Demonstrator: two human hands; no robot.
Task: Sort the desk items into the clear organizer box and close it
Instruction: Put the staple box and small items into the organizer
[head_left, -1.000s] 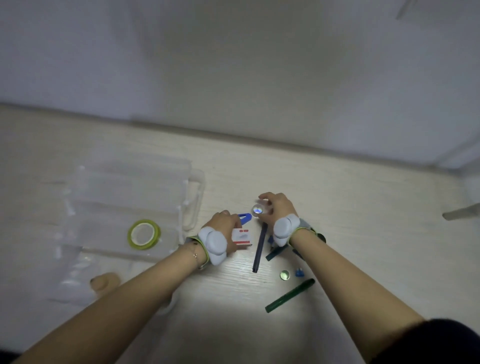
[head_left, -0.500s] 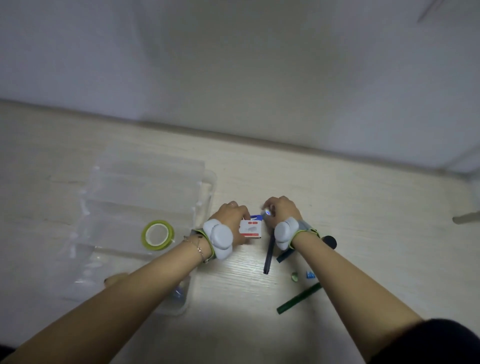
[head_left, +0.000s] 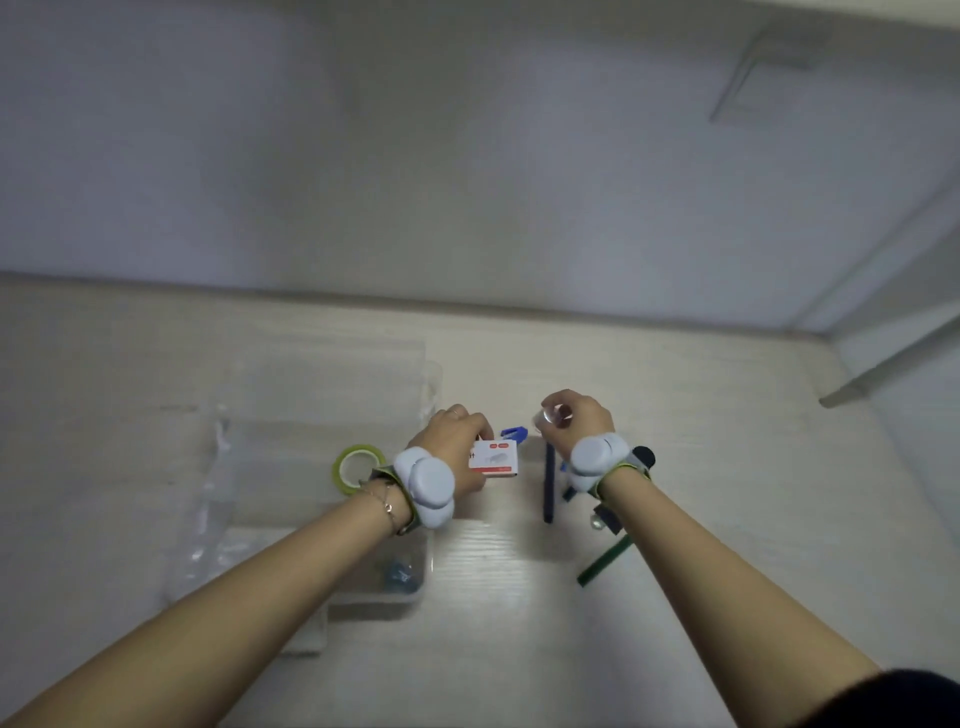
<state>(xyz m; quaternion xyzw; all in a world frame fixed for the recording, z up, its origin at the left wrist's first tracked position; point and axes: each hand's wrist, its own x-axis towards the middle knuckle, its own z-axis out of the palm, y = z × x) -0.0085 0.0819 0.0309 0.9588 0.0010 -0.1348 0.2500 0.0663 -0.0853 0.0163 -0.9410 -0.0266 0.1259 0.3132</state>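
Observation:
The clear organizer box (head_left: 311, 415) lies open on the desk at the left, with a green tape roll (head_left: 357, 466) inside it. My left hand (head_left: 457, 447) grips a small white and red box (head_left: 496, 458) just right of the organizer. My right hand (head_left: 576, 418) pinches a small clear round item (head_left: 546, 415) above the desk. A blue clip (head_left: 514, 432) lies between the two hands. A dark blue pen (head_left: 548, 483) and a green pen (head_left: 605, 560) lie on the desk under my right wrist.
A small silver round piece (head_left: 597, 522) and a black item (head_left: 644, 456) lie beside my right wrist. A bluish object (head_left: 400, 576) sits in the organizer's near corner. The wall runs along the desk's far edge.
My left hand has closed on the white and red box. My right hand has raised the small clear round item and drawn away to the right.

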